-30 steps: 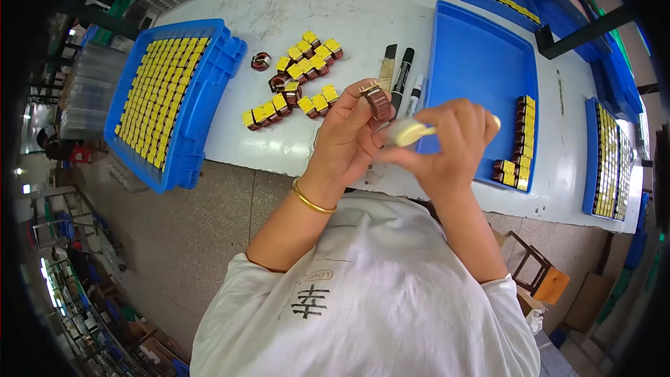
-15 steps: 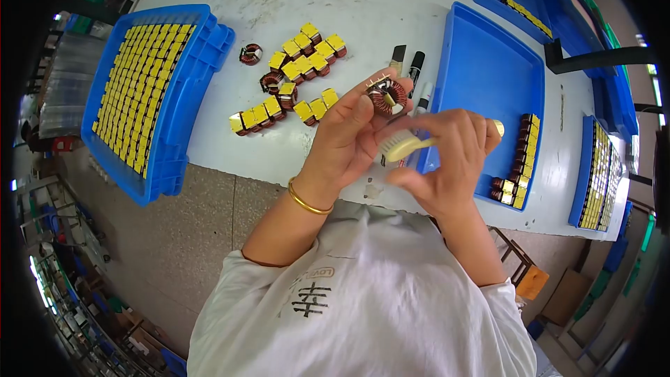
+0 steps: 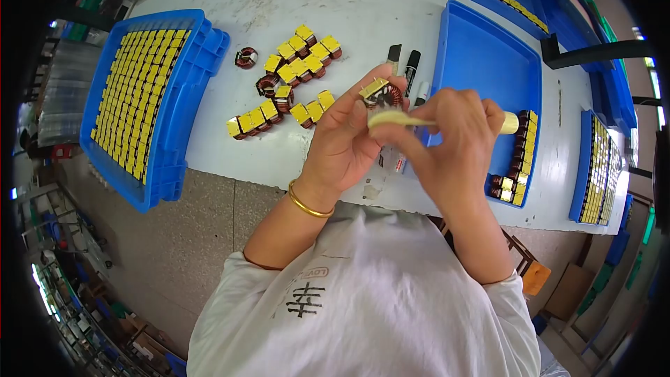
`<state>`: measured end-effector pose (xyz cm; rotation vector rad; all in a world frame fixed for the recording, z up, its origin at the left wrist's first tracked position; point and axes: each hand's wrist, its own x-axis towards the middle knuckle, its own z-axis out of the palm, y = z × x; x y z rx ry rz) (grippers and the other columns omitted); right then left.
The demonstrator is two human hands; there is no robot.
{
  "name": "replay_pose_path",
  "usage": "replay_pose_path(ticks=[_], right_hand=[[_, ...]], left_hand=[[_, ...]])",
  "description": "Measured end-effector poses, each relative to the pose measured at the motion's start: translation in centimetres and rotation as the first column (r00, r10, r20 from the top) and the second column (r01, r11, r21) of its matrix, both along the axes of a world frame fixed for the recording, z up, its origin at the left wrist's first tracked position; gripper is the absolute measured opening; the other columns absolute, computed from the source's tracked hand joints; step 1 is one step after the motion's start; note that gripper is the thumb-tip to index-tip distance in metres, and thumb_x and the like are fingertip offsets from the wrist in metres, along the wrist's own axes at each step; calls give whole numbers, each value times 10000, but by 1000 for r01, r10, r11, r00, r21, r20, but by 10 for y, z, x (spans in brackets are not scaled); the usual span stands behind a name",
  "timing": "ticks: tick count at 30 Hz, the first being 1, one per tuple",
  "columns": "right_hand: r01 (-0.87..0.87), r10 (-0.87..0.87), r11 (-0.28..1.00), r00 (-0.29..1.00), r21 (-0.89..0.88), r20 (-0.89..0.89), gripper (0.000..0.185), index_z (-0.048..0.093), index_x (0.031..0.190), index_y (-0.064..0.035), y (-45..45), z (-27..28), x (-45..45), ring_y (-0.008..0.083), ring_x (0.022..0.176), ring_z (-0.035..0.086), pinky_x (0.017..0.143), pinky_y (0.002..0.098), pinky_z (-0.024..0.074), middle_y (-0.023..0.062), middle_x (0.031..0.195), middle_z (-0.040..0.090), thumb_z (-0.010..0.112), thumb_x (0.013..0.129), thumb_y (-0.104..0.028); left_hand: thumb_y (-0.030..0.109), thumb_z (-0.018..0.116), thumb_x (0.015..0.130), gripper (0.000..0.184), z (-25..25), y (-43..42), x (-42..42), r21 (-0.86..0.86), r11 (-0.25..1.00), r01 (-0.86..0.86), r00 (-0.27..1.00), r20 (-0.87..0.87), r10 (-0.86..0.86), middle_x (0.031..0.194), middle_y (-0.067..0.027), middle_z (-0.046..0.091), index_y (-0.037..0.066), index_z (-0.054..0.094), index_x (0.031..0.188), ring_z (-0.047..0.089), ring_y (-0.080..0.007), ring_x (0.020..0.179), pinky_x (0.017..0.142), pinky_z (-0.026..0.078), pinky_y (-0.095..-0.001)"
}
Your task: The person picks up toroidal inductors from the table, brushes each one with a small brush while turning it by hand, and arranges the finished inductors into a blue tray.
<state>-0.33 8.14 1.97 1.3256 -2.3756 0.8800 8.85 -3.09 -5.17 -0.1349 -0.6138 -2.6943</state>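
Note:
My left hand (image 3: 343,141) is closed round a toroidal coil (image 3: 380,92) with copper windings and a yellow base, held up over the table. In my right hand (image 3: 457,141) is a pale yellow brush (image 3: 392,119), its head at the lower side of the coil and its handle end poking out past my knuckles. The bristles are largely hidden by the brush head. Left of my hands, several more coils (image 3: 296,68) with yellow bases lie in loose groups on the white table, and one coil (image 3: 246,57) sits apart.
A blue tray (image 3: 199,91) packed with coils stands at the left. Another blue tray (image 3: 481,49) on the right holds a row of coils (image 3: 523,157). A black marker (image 3: 412,63) and a utility knife (image 3: 393,57) lie beyond my hands. More blue trays (image 3: 585,167) stand far right.
The brush has moved left and up onto the coil, its head turning over so the bristles show less. The coil has tilted, with more of its yellow base showing.

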Motion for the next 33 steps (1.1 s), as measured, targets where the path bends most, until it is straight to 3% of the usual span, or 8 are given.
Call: replay_pose_path(ticks=[6, 10, 13, 18, 22, 26, 29, 33], right_hand=[[159, -157, 987, 978, 4, -136, 406, 566, 691, -133, 12, -5, -21, 191, 680, 502, 746, 367, 304, -20, 638, 523, 834, 594, -422], [138, -138, 990, 988, -8, -63, 435, 539, 674, -130, 15, -4, -12, 191, 688, 509, 751, 361, 303, -14, 626, 504, 829, 590, -442], [33, -34, 999, 998, -13, -60, 449, 527, 669, -126, 4, -5, -1, 195, 682, 503, 742, 361, 302, -10, 616, 491, 821, 588, -456], [173, -171, 985, 972, -3, -162, 415, 543, 662, -114, 3, -2, -29, 212, 678, 529, 735, 391, 341, -2, 634, 536, 812, 604, -425], [-51, 52, 998, 998, 32, -19, 420, 559, 687, -102, 0, 13, -7, 214, 672, 532, 741, 400, 352, 4, 637, 551, 801, 621, -438], [203, -179, 976, 954, 78, -240, 452, 572, 696, -89, 4, 2, -35, 221, 668, 526, 756, 388, 350, 25, 617, 537, 778, 644, -488], [252, -241, 956, 966, 150, -90, 470, 564, 674, -83, 12, 10, -38, 224, 656, 520, 752, 383, 353, 24, 592, 522, 770, 657, -505], [159, -158, 979, 987, 124, -19, 485, 558, 659, -75, 10, 7, -29, 216, 628, 508, 772, 373, 353, 16, 567, 508, 769, 670, -511]], left_hand=[[221, 522, 965, 554, 2, -6, 4, 77, 997, -9, 998, 66, 4, 1375, -155, 455, -12, 310, 1421, 525, -229, 1191, 1032, 456, -345], [224, 515, 969, 539, 3, -7, 5, 111, 994, -1, 994, 113, -11, 1385, -167, 442, -16, 322, 1411, 521, -244, 1201, 1044, 451, -354], [221, 507, 973, 520, -3, -6, 3, 31, 997, 71, 997, 31, -72, 1368, -171, 458, -18, 337, 1401, 525, -239, 1199, 1050, 447, -353], [232, 514, 971, 516, 8, -5, 6, 6, 1000, -21, 986, 166, 20, 1323, -170, 499, -24, 353, 1390, 556, -217, 1155, 1031, 463, -335], [221, 503, 978, 498, 5, -6, 7, -29, 998, 56, 989, 137, -52, 1305, -180, 512, -28, 362, 1385, 557, -220, 1156, 1030, 462, -341], [204, 472, 993, 463, 9, -7, 8, -43, 999, 19, 976, 219, -9, 1252, -176, 548, -31, 371, 1379, 564, -234, 1147, 1029, 462, -357], [195, 453, 1000, 445, 17, -7, 14, -57, 998, 7, 959, 283, 9, 1215, -166, 570, -33, 376, 1375, 574, -248, 1136, 1022, 468, -365], [162, 425, 1005, 437, 13, -10, 14, -119, 993, 13, 961, 275, 20, 1224, -178, 566, -46, 354, 1383, 582, -285, 1130, 1007, 487, -367]])
